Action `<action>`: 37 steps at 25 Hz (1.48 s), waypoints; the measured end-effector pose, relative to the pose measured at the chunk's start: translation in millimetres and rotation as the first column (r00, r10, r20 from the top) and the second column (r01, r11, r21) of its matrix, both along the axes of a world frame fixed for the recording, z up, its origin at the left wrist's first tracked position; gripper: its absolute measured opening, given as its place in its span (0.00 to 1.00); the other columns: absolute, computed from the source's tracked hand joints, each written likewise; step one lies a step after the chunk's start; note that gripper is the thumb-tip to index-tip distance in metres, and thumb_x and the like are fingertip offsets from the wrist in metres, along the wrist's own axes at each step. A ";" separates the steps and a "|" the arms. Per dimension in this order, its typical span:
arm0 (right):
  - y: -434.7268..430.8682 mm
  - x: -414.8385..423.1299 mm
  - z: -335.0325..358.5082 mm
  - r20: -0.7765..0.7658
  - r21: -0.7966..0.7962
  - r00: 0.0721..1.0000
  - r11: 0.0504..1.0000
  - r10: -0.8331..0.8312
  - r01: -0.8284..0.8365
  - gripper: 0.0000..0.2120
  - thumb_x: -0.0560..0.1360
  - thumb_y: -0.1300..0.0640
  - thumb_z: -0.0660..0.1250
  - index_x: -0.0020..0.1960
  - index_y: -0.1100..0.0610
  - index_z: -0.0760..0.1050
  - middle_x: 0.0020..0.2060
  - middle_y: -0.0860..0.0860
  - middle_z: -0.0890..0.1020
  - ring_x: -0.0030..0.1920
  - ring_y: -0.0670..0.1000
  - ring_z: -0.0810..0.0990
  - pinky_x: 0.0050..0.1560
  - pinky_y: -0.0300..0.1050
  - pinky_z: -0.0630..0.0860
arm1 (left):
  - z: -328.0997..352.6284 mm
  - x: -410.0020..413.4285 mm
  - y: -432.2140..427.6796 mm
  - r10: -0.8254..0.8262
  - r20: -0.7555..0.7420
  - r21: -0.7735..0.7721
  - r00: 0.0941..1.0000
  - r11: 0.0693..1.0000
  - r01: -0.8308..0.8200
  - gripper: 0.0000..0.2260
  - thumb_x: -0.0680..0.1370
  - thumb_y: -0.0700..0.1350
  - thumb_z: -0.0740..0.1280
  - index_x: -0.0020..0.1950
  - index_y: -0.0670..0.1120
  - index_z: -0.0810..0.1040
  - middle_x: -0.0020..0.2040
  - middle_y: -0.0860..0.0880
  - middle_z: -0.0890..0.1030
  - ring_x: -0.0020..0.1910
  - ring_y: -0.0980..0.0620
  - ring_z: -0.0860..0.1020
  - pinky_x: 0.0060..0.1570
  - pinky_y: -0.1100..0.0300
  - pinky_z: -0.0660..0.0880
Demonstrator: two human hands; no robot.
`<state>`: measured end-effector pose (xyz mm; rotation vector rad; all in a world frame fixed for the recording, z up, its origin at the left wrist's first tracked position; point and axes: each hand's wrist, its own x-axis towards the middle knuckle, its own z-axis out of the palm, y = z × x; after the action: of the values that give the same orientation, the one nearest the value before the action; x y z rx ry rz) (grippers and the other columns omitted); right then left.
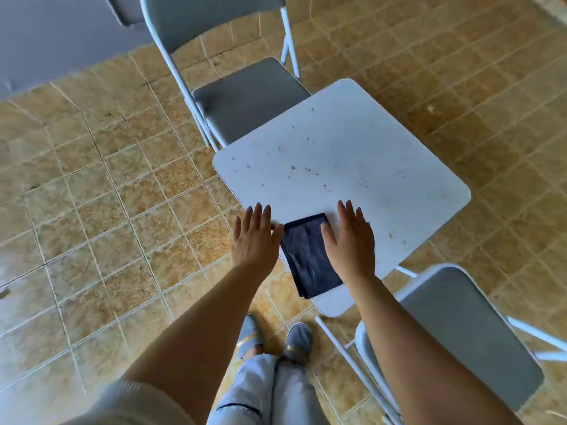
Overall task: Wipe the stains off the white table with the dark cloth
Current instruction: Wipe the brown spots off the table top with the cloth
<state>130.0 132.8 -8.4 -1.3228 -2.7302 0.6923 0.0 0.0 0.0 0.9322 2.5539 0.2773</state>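
While the tan tiled floor (92,194) fills most of the view, the white table (368,167) stands at its middle, its top seen corner-on, with rounded corners and all four edges in sight. Beyond the table's far-left edge stands a grey folding chair (245,93), its seat tucked just under that edge; a second grey chair (460,332) sits off the table's near-right edge, close by. Tiles on the table's left and far-right sides lie open. No writing or label can be read anywhere.

On the table's near corner lies the dark cloth (310,259), folded into a rectangle, one end reaching the table's near-left edge. Flat and open, fingers spread, the left hand (254,240) hovers over that edge just left of the cloth, gripping nothing. Likewise open, the right hand (349,240) rests on the table at the cloth's right side, thumb over the cloth's edge.

Small brown stains (293,167) speckle the tabletop beyond the cloth, with a few more (391,234) toward the right edge
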 end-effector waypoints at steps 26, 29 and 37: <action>10.7 -4.5 -209.7 -0.071 0.380 0.971 0.894 -0.228 0.238 0.21 0.81 0.48 0.62 0.74 0.46 0.70 0.75 0.48 0.70 0.76 0.53 0.68 0.65 0.56 0.63 | -205.5 5.9 19.1 -0.002 -0.072 -0.033 0.997 0.999 0.000 0.29 0.82 0.58 0.40 0.79 0.48 0.36 0.79 0.50 0.36 0.77 0.53 0.35 0.76 0.52 0.40; -15.7 -25.9 -211.2 -0.059 0.392 0.991 0.910 -0.119 0.133 0.21 0.83 0.47 0.58 0.76 0.47 0.68 0.76 0.49 0.69 0.76 0.53 0.67 0.66 0.56 0.63 | -209.3 7.7 21.1 0.018 -0.065 -0.031 0.998 0.999 -0.020 0.29 0.82 0.59 0.39 0.79 0.48 0.35 0.79 0.50 0.35 0.77 0.53 0.35 0.77 0.52 0.40; 9.9 54.4 -212.2 0.030 0.415 0.960 0.877 -0.278 0.241 0.21 0.83 0.47 0.58 0.75 0.45 0.67 0.77 0.48 0.68 0.77 0.52 0.66 0.66 0.58 0.65 | -215.5 5.5 16.2 -0.031 -0.155 -0.020 0.987 0.999 0.029 0.30 0.83 0.58 0.46 0.80 0.45 0.42 0.80 0.46 0.42 0.79 0.49 0.42 0.77 0.50 0.46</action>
<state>184.4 142.6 -220.6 -1.5891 -2.4893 0.0353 5.5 16.2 -215.5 1.0216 2.6757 0.1791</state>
